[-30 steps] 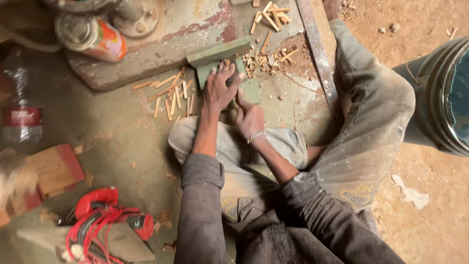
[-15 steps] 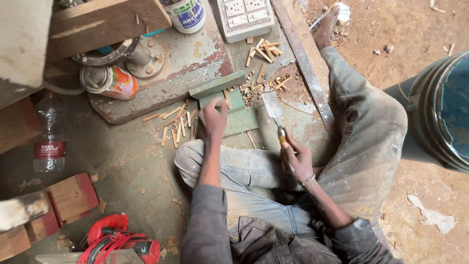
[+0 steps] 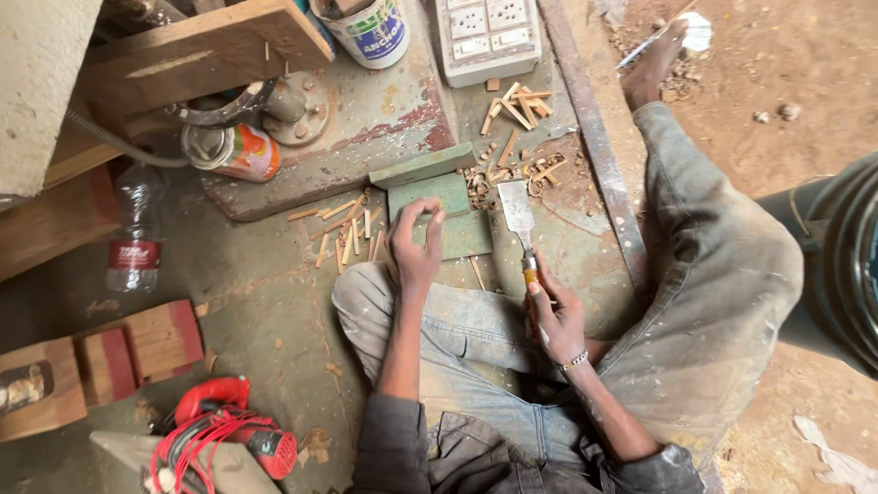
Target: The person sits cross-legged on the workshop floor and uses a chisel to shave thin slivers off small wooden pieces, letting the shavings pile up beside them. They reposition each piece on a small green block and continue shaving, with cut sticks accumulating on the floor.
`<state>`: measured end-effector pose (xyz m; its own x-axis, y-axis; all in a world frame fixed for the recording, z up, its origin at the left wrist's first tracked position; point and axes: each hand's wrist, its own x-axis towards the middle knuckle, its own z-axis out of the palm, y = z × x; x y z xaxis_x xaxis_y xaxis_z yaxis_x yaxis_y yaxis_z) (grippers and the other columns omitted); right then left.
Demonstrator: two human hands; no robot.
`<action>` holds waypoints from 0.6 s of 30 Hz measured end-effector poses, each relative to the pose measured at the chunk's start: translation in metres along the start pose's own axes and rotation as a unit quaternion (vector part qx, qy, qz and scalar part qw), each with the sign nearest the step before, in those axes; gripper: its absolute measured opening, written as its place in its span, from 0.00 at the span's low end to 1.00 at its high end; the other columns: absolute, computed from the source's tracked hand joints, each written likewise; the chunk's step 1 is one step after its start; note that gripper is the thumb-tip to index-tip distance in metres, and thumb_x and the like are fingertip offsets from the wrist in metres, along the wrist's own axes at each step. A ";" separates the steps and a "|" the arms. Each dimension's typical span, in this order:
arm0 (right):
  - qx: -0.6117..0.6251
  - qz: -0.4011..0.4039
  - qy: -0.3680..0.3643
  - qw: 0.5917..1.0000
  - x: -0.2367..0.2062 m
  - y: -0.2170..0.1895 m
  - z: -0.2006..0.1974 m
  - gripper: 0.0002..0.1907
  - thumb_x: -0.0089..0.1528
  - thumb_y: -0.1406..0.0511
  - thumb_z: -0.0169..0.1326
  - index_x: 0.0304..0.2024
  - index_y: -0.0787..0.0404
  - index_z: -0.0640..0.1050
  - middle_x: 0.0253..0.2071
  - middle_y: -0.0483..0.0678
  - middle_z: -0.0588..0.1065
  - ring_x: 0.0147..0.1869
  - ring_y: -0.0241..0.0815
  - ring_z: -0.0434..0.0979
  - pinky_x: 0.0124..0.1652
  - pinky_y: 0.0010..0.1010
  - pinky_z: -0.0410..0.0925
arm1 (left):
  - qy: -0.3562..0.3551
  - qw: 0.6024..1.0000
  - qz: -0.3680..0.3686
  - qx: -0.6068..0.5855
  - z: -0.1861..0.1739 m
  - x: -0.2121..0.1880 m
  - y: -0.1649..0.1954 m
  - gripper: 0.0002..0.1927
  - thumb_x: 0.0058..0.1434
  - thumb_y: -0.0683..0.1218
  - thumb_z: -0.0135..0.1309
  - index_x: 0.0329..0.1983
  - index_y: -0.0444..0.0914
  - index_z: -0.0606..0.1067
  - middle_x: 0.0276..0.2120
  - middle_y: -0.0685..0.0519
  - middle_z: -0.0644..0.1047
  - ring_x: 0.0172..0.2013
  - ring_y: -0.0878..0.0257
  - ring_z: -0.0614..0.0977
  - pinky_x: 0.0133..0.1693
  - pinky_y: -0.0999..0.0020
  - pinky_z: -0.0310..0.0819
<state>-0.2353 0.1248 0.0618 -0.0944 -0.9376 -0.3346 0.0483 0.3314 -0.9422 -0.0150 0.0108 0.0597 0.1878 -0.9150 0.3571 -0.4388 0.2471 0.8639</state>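
I sit cross-legged on the floor. My left hand (image 3: 416, 245) pinches a small wooden stick upright on a green board (image 3: 457, 229) lying in front of my knee. My right hand (image 3: 556, 316) grips the handle of a wide flat chisel (image 3: 518, 215), whose blade points away from me and rests just right of the green board. A second green strip (image 3: 422, 166) lies across the board's far edge. Several cut wooden sticks (image 3: 343, 229) lie scattered left of the board, and more chips (image 3: 517, 105) lie beyond it.
A white socket strip (image 3: 485, 37) and a paint can (image 3: 366, 29) stand at the far edge. A spray can (image 3: 233, 151), a plastic bottle (image 3: 135, 233), wood blocks (image 3: 137, 343) and a red power tool (image 3: 215, 434) are on the left. A dark bucket (image 3: 846, 265) stands right.
My right hand has left the board, taken up the chisel and drawn back toward my lap. My left hand has closed its fingers on a stick. The view has shifted downward.
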 end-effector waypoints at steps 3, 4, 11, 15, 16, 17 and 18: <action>0.014 0.005 0.011 1.000 0.001 0.005 -0.002 0.28 0.69 0.65 0.49 0.73 0.54 0.66 0.24 0.38 0.71 0.18 0.28 0.66 0.19 0.24 0.64 | -0.001 1.000 0.000 -0.004 -0.016 -0.010 0.015 0.08 0.67 0.40 0.56 0.48 0.35 0.76 0.45 0.49 0.82 0.49 0.58 0.83 0.56 0.65 0.75; 0.021 0.008 0.010 1.000 0.001 0.007 -0.002 0.28 0.69 0.65 0.48 0.73 0.54 0.66 0.24 0.39 0.71 0.18 0.28 0.66 0.19 0.24 0.64 | -0.007 1.000 -0.002 0.005 -0.023 -0.010 0.017 0.08 0.67 0.40 0.56 0.48 0.35 0.76 0.46 0.49 0.82 0.50 0.57 0.83 0.57 0.65 0.75; 0.063 0.036 0.019 0.997 0.004 0.004 -0.010 0.29 0.69 0.65 0.48 0.74 0.53 0.63 0.25 0.40 0.70 0.19 0.28 0.65 0.19 0.24 0.64 | -0.019 0.857 -0.285 0.428 -0.069 0.034 -0.005 0.10 0.63 0.50 0.63 0.44 0.43 0.82 0.34 0.43 0.82 0.37 0.45 0.84 0.37 0.49 0.77; 0.099 0.047 0.017 0.994 0.006 0.001 -0.011 0.30 0.69 0.65 0.47 0.74 0.53 0.62 0.25 0.41 0.70 0.18 0.28 0.65 0.18 0.24 0.65 | -0.034 0.871 -0.243 0.426 -0.065 0.048 -0.023 0.11 0.59 0.48 0.64 0.44 0.42 0.81 0.36 0.44 0.83 0.37 0.49 0.85 0.37 0.56 0.78; 0.107 0.052 0.018 0.993 0.006 0.001 -0.011 0.30 0.68 0.65 0.47 0.74 0.53 0.62 0.25 0.41 0.70 0.18 0.29 0.65 0.18 0.24 0.65 | 0.000 0.921 -0.185 0.344 -0.055 0.049 -0.025 0.11 0.59 0.45 0.63 0.45 0.42 0.81 0.37 0.46 0.83 0.37 0.53 0.86 0.37 0.60 0.80; 0.115 0.056 0.019 0.992 0.006 0.001 -0.012 0.30 0.68 0.65 0.47 0.74 0.52 0.62 0.25 0.41 0.70 0.18 0.29 0.65 0.17 0.24 0.65 | 0.033 0.958 -0.124 0.256 -0.046 0.050 -0.026 0.11 0.59 0.42 0.61 0.45 0.41 0.81 0.38 0.48 0.84 0.37 0.57 0.87 0.37 0.65 0.82; 0.121 0.062 0.019 0.991 0.005 0.001 -0.012 0.30 0.68 0.65 0.47 0.74 0.52 0.62 0.24 0.41 0.70 0.17 0.29 0.65 0.17 0.23 0.65 | 0.006 0.966 -0.101 0.239 -0.033 0.053 -0.026 0.10 0.60 0.41 0.61 0.46 0.41 0.81 0.38 0.47 0.84 0.37 0.57 0.87 0.38 0.65 0.81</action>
<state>-0.2478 0.1216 0.0586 -0.1090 -0.8849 -0.4528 0.2982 0.4054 -0.8641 0.0358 -0.0339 0.0678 0.3201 -0.9249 0.2053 -0.7475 -0.1135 0.6545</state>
